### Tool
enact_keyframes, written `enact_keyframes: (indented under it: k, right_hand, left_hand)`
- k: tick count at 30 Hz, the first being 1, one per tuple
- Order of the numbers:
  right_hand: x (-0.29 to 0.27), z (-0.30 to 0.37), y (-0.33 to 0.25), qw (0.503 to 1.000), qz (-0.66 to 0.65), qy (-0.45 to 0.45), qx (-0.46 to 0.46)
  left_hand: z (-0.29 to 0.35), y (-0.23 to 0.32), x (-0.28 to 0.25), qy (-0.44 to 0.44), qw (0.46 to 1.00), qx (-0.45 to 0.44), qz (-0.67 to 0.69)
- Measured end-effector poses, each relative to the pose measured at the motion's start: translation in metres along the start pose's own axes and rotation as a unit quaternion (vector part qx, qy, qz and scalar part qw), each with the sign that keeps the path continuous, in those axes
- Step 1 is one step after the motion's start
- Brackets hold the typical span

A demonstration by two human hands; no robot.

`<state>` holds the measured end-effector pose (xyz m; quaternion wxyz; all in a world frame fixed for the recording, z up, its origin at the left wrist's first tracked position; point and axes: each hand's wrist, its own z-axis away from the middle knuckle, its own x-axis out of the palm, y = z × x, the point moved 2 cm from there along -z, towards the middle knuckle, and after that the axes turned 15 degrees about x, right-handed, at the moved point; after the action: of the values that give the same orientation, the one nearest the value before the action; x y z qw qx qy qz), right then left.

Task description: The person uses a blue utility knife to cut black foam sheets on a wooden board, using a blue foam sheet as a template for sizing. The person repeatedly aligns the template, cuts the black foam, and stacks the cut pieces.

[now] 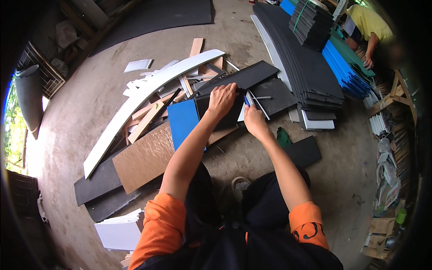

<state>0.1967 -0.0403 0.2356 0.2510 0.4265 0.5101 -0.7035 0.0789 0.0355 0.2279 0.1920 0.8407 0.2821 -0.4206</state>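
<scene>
My left hand (222,100) is closed, its fingers pinching the upper edge of a black foam sheet (231,112). Just right of it, my right hand (254,119) is wrapped round a slim blue-handled cutter (246,100), held against the sheet's edge. The blade is too small to make out. Thin white strips (261,104) lie beside the cutter. A blue board (183,123) and a brown board (144,164) sit left of and below my left hand. Behind both hands lies a long black board (252,74).
A heap of offcuts holds a long curved white strip (148,108). At the right stand a stack of black sheets (306,67) and blue sheets (344,67). Another person (369,24) in a yellow top bends there. White sheets (119,231) are stacked at lower left.
</scene>
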Motion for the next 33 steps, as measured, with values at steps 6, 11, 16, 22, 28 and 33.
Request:
enact_keyframes:
  k: [6, 11, 16, 22, 28, 33]
  right_hand:
    - [-0.005, -0.023, 0.006, 0.997, -0.033, -0.05, 0.052]
    - [0.008, -0.002, 0.001, 1.0, -0.006, -0.003, 0.015]
    - [0.006, 0.002, 0.011, 1.0, -0.012, 0.013, 0.017]
    - [0.002, -0.004, 0.004, 0.992, -0.055, -0.091, 0.074]
    - [0.005, -0.012, 0.016, 0.988, 0.022, -0.149, 0.013]
    - [0.001, -0.007, 0.0, 0.999, 0.041, -0.01, 0.007]
  left_hand:
    - [-0.005, 0.019, -0.005, -0.019, 0.999, 0.026, 0.016]
    - [0.004, 0.007, -0.005, -0.005, 1.0, 0.004, 0.0]
    - [0.003, 0.018, -0.005, -0.012, 0.999, 0.04, 0.015]
    - [0.008, 0.021, -0.008, -0.006, 0.999, 0.036, 0.033]
    - [0.012, 0.017, -0.006, -0.075, 0.996, 0.054, 0.016]
    - [0.007, 0.013, -0.007, -0.069, 0.997, 0.037, 0.014]
